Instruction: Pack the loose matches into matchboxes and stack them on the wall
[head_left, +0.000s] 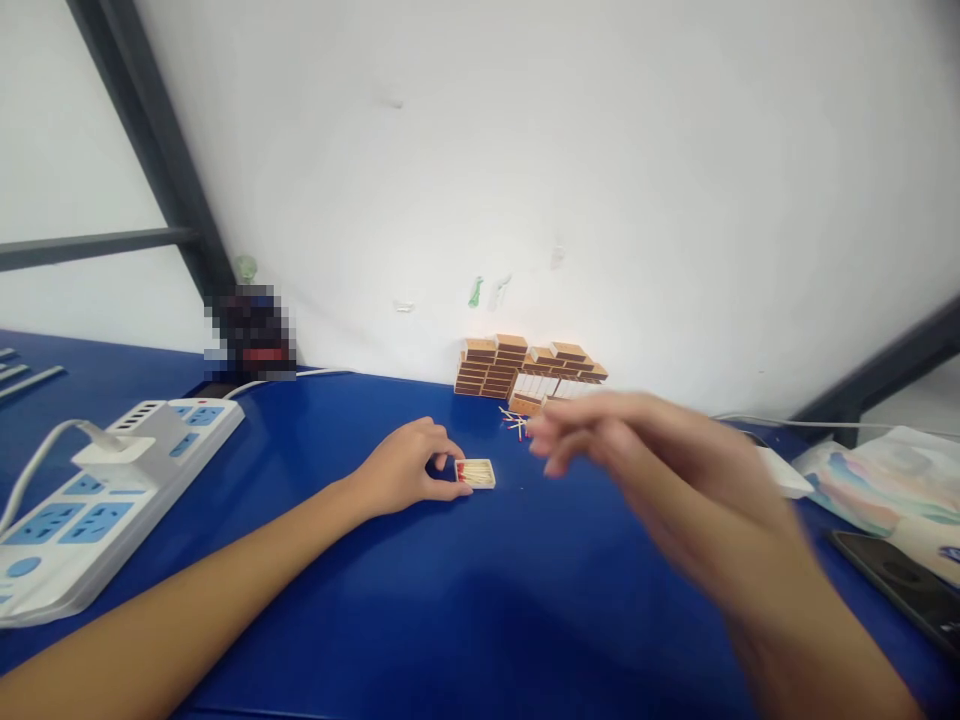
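My left hand (409, 465) grips the end of a small open matchbox tray (486, 478) between thumb and fingers. Matches (474, 470) with red heads lie inside the tray, which rests flat on the blue table. Raised over the table to the right, my right hand (675, 480) is slightly blurred, its fingers loosely bent and nothing visible in them. Beyond its fingertips lies a small loose pile of matches (516, 424), partly covered by the hand. Stacked matchboxes (491, 368) stand against the wall, and the hand hides part of the lower right ones.
A white power strip (202, 425) with a plugged-in charger (120, 460) lies on the left of the blue table (360, 620). At the right are a phone (900, 585) and a patterned plastic packet (862, 480). Dark metal frame bars (150, 130) flank the white wall.
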